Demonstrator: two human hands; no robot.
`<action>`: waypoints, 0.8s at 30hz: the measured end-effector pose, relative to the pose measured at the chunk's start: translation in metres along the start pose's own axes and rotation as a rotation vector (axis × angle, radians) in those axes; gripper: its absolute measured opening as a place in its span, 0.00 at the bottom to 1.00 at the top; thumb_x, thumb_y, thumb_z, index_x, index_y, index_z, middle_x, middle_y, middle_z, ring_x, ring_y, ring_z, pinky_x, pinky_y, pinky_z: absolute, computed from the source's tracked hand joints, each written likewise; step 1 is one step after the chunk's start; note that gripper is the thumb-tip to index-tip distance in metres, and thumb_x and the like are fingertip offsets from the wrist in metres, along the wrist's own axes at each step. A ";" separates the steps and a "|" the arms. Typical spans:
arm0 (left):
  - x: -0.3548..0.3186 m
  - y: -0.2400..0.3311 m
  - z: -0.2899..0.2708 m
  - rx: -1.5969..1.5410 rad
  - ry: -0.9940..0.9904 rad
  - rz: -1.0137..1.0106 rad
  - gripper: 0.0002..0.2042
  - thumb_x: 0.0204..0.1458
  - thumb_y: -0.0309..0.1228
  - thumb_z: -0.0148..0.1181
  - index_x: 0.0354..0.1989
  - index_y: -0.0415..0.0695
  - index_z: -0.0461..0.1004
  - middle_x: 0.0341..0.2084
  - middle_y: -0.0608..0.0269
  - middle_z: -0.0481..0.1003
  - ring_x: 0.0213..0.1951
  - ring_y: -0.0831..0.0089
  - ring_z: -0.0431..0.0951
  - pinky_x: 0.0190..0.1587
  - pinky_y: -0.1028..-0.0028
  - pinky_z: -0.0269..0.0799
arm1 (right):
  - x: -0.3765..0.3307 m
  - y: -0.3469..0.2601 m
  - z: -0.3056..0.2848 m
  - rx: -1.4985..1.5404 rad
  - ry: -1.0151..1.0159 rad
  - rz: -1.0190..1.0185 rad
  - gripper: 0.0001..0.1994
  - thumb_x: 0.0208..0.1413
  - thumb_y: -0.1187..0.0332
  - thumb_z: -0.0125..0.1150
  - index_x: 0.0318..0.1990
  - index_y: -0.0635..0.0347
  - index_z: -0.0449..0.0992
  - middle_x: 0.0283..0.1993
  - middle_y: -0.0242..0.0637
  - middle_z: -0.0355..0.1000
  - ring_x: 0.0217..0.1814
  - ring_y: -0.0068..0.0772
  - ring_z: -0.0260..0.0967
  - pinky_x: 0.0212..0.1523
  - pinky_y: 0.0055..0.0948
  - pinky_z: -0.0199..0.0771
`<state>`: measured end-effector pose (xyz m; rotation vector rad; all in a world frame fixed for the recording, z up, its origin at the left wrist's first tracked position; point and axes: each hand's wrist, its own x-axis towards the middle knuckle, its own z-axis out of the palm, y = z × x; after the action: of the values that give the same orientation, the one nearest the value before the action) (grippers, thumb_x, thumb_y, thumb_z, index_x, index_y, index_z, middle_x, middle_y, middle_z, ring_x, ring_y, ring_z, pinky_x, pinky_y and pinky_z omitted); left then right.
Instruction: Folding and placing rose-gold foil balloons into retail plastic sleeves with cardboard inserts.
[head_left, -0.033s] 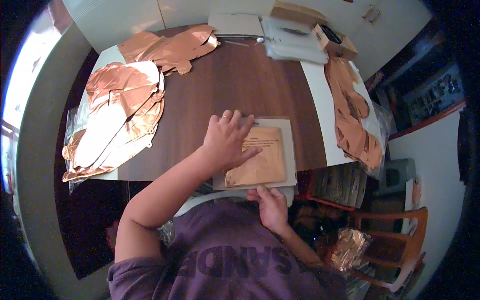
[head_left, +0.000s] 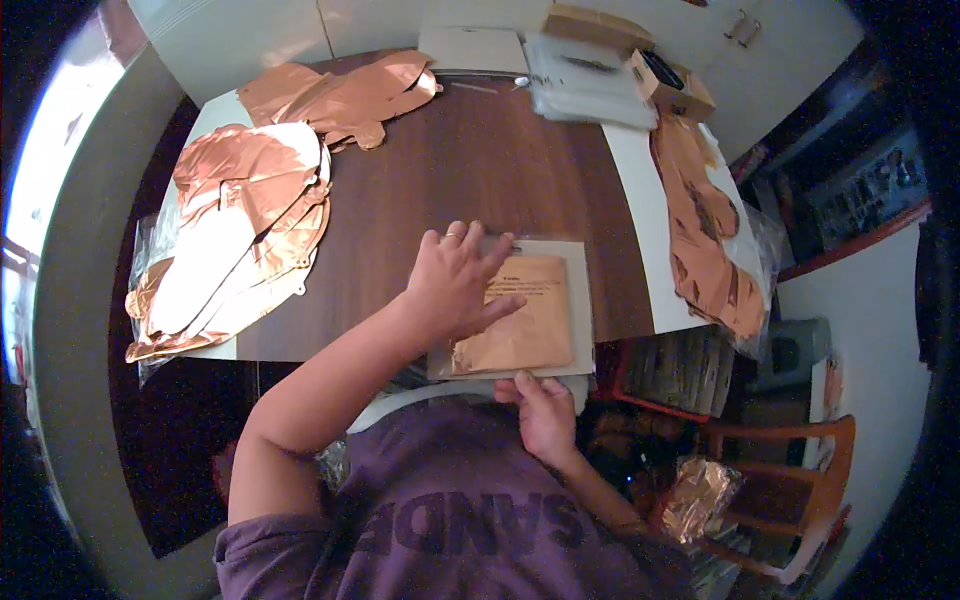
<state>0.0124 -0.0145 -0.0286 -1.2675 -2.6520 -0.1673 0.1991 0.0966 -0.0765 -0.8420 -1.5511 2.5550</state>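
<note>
A flat clear packet (head_left: 550, 320) lies at the table's near edge. Inside is a folded copper-coloured foil piece with small dark print, backed by a pale card. My left hand (head_left: 463, 280) rests over its left side, fingers spread and the thumb reaching across the foil; a ring is on one finger. That hand covers the packet's left part. Below the near edge, my right hand (head_left: 543, 410) pinches the packet's rim between thumb and fingers.
Shiny copper foil balloons (head_left: 250, 220) lie flat at the left, more foil (head_left: 350, 95) behind them. At the right edge lies another foil stack (head_left: 695, 210). Clear plastic bags (head_left: 585, 85) and a small cardboard box (head_left: 675, 85) stand at the back. A wooden chair (head_left: 790, 490) is at lower right.
</note>
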 end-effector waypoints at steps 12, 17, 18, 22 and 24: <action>-0.056 0.021 -0.016 -0.239 -0.048 0.130 0.43 0.41 0.59 0.62 0.62 0.42 0.62 0.64 0.41 0.56 0.65 0.40 0.55 0.61 0.40 0.53 | 0.008 -0.002 -0.011 -0.023 0.048 0.009 0.12 0.60 0.66 0.57 0.40 0.69 0.76 0.37 0.40 0.78 0.38 0.30 0.74 0.43 0.28 0.74; -0.059 0.018 -0.010 -0.331 -0.016 0.091 0.42 0.43 0.55 0.65 0.63 0.42 0.59 0.64 0.40 0.55 0.64 0.36 0.55 0.60 0.39 0.53 | 0.010 -0.012 -0.002 -0.038 -0.039 -0.036 0.10 0.60 0.72 0.55 0.46 0.68 0.75 0.42 0.39 0.77 0.39 0.30 0.75 0.41 0.29 0.74; -0.059 0.019 -0.012 -0.332 -0.015 0.091 0.42 0.43 0.55 0.65 0.63 0.42 0.59 0.64 0.40 0.55 0.64 0.36 0.55 0.60 0.39 0.53 | 0.011 -0.010 -0.003 -0.039 -0.038 -0.037 0.10 0.60 0.72 0.55 0.46 0.68 0.75 0.42 0.39 0.77 0.39 0.30 0.75 0.41 0.29 0.74; -0.060 0.023 -0.016 -0.367 -0.061 0.020 0.41 0.42 0.49 0.66 0.63 0.42 0.60 0.62 0.38 0.56 0.64 0.35 0.55 0.61 0.38 0.52 | 0.008 -0.003 -0.003 -0.017 -0.032 -0.034 0.09 0.60 0.72 0.56 0.43 0.68 0.75 0.40 0.40 0.77 0.38 0.30 0.75 0.40 0.28 0.74; -0.061 0.023 -0.014 -0.384 -0.030 0.005 0.40 0.40 0.46 0.67 0.63 0.42 0.61 0.61 0.37 0.57 0.63 0.34 0.56 0.61 0.38 0.53 | 0.006 -0.005 -0.002 0.001 -0.036 -0.039 0.08 0.59 0.72 0.56 0.42 0.68 0.75 0.40 0.41 0.77 0.37 0.30 0.75 0.40 0.28 0.74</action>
<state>0.0700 -0.0491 -0.0281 -1.3878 -2.7286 -0.6901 0.1941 0.1022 -0.0759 -0.7615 -1.5598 2.5577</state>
